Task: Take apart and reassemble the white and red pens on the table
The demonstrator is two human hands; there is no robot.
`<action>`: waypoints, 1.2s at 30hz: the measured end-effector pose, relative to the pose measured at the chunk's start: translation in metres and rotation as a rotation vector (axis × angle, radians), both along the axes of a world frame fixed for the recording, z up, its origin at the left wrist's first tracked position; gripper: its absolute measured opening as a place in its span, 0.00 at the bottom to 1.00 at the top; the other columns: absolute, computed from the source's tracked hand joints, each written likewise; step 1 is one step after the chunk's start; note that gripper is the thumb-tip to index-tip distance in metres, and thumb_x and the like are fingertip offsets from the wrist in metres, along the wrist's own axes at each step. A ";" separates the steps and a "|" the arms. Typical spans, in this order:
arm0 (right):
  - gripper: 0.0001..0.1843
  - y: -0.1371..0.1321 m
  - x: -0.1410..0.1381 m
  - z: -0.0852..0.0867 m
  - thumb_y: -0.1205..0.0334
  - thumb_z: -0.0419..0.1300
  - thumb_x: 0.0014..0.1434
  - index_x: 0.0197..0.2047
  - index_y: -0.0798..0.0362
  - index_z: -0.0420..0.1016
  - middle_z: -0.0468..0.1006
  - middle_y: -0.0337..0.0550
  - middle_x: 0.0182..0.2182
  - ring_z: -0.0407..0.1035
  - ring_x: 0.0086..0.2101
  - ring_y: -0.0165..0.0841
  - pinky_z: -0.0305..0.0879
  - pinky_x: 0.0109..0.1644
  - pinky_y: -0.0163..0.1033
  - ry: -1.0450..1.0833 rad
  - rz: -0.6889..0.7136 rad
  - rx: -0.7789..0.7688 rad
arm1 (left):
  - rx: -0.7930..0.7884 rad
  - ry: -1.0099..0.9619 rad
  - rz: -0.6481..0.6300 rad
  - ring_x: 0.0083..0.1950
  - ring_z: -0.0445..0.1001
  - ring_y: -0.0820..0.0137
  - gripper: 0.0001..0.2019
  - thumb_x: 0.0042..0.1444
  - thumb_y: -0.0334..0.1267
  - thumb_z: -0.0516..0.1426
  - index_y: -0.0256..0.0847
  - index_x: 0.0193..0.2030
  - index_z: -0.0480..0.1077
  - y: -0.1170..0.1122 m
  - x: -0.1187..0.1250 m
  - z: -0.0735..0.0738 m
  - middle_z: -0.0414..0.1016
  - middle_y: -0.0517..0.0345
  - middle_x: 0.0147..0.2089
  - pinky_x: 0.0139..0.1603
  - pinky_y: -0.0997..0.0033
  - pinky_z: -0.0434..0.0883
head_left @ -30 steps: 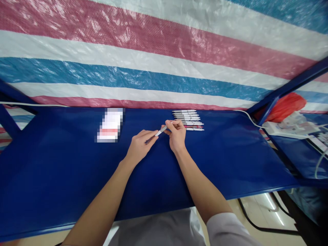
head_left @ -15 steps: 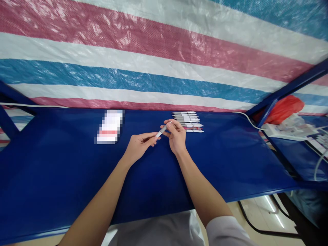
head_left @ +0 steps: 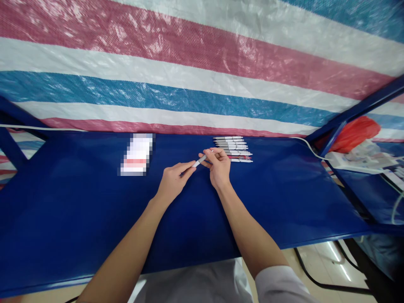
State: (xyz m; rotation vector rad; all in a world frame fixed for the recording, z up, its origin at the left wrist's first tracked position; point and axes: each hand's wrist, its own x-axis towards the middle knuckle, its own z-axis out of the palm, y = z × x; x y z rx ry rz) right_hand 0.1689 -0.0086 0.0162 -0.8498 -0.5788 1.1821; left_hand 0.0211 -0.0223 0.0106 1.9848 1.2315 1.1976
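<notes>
A neat row of slim white-and-grey pens [head_left: 235,142] lies on a smooth dark-blue tabletop [head_left: 284,193], their long sides close together and their grey ends pointing left. One pen with red along its barrel [head_left: 245,157] sits in the row, second from its near edge.

The task's thing, a single white-and-grey pen with a slim straight barrel [head_left: 201,159], is in the person's hands, just to the near left of the row, slanting with its grey end farther away and toward the row. The left hand [head_left: 173,182], to the near left of the row, pinches the white end between thumb and fingers. The right hand [head_left: 220,168], just in front of the row, has its thumb and fingertips closed around the grey end; it hides the left ends of the nearest pens, and whether it touches them cannot be told.

Well to the left of the row lies a pale rectangular item with a reddish band [head_left: 137,152], blurred into blocks. Behind the row rises a shiny woven plastic sheet striped red, white and blue [head_left: 189,75]. Far to the right of the row are a crumpled red plastic bag [head_left: 358,132] and a long white power strip [head_left: 353,163].
</notes>
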 end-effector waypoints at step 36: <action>0.12 0.000 -0.003 0.002 0.57 0.69 0.46 0.33 0.51 0.75 0.81 0.37 0.29 0.78 0.35 0.33 0.76 0.35 0.35 -0.018 0.010 0.001 | -0.187 -0.024 0.008 0.36 0.79 0.64 0.13 0.56 0.46 0.59 0.45 0.44 0.78 0.006 -0.001 0.001 0.82 0.56 0.38 0.40 0.66 0.75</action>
